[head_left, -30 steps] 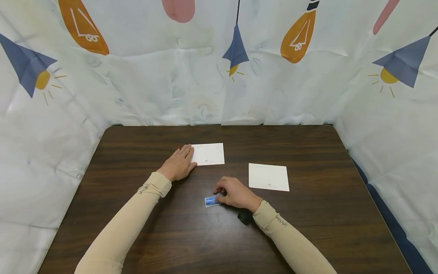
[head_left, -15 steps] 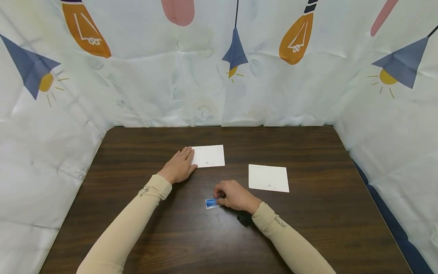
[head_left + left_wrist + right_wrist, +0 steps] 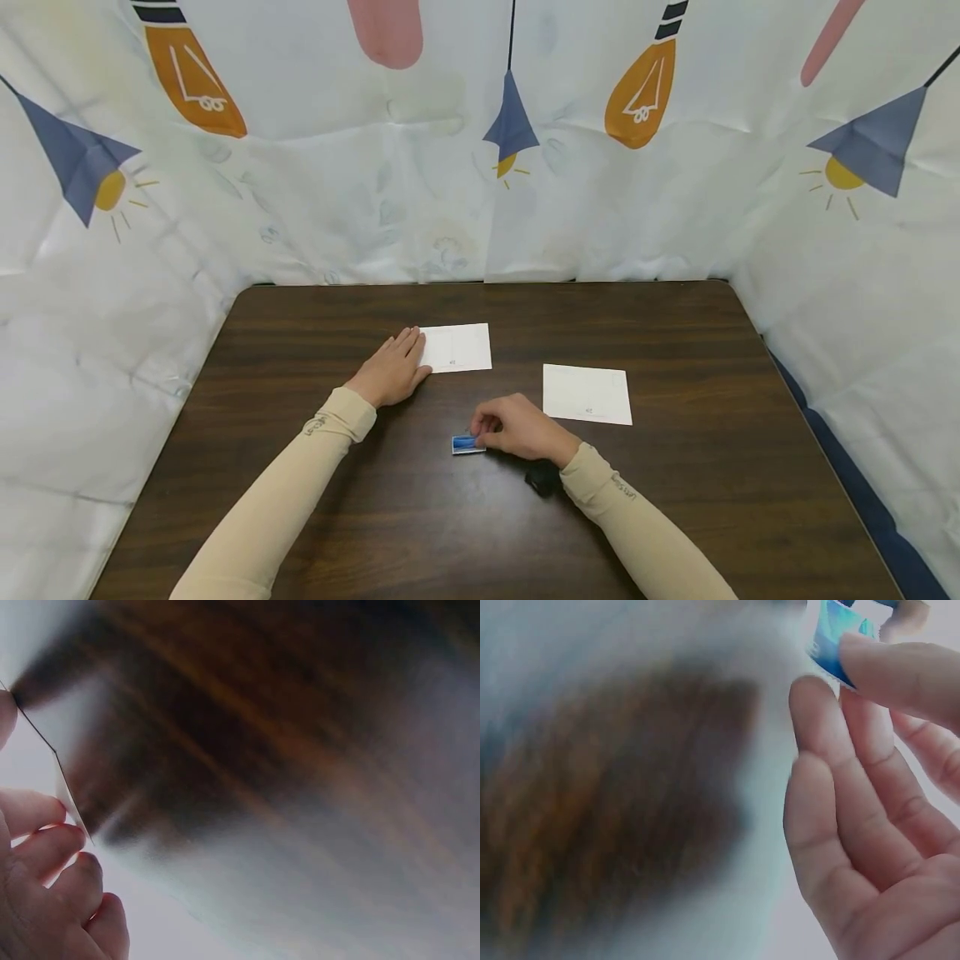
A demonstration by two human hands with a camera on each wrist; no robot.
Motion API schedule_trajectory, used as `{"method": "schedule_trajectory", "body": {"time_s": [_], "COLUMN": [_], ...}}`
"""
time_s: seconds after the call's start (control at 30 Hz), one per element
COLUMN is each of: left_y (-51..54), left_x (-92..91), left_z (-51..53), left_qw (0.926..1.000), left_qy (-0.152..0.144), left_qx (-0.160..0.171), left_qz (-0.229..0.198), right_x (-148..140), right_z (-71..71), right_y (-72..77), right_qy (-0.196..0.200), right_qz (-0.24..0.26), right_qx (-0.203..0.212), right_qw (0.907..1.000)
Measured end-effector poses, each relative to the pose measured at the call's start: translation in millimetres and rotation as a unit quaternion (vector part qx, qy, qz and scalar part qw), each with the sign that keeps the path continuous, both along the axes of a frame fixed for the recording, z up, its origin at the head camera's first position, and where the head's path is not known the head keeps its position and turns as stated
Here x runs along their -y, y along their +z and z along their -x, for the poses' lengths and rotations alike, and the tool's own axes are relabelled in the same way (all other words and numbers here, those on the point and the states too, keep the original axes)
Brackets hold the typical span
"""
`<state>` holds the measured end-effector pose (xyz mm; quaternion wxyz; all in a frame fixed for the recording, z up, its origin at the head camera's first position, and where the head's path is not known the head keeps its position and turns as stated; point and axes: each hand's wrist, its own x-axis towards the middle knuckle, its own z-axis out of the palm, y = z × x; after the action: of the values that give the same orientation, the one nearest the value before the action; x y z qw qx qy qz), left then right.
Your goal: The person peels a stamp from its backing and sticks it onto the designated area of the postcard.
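One white card [image 3: 460, 347] on my feed lies partly under the left hand [image 3: 388, 367], whose extended fingers rest along the card's left edge. On the near side of that white card, the right hand [image 3: 522, 431] pinches a blue stamp [image 3: 461, 445]. I judge the pickup done but the work unfinished: the stamp is on neither it nor the second card [image 3: 587, 395] to its right.
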<state>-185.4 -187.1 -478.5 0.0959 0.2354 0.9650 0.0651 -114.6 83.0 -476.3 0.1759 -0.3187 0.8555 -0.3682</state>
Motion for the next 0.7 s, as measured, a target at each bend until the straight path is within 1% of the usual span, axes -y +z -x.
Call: {"method": "schedule_trajectory", "body": {"time_s": [0.27, 0.4, 0.57, 0.7], "left_y": [-0.4, 0.2, 1.4, 3.7], "left_x": [-0.1, -0.2, 0.0, 0.7], "left_z": [-0.2, 0.3, 0.3, -1.3], "left_qw": [1.0, 0.9998, 0.9995, 0.9985], "left_qy": [-0.002, -0.005, -0.01, -0.012], "left_qx": [-0.002, -0.011, -0.021, -0.032], "left_qz": [-0.008, -0.014, -0.021, -0.043], "right_x": [-12.7, -19.5, -27.1, -31.6], "right_z": [6.8, 11.8, 18.1, 23.2], "right_y": [4.6, 8.4, 17.0, 24.9], "right_qy": [-0.045, -0.071, -0.099, -0.119], "right_qz": [0.041, 0.057, 0.09, 0.108], "right_qx": [0.013, 0.011, 0.009, 0.012], "right_qw": [0.9981, 0.9958, 0.9911, 0.987]}}
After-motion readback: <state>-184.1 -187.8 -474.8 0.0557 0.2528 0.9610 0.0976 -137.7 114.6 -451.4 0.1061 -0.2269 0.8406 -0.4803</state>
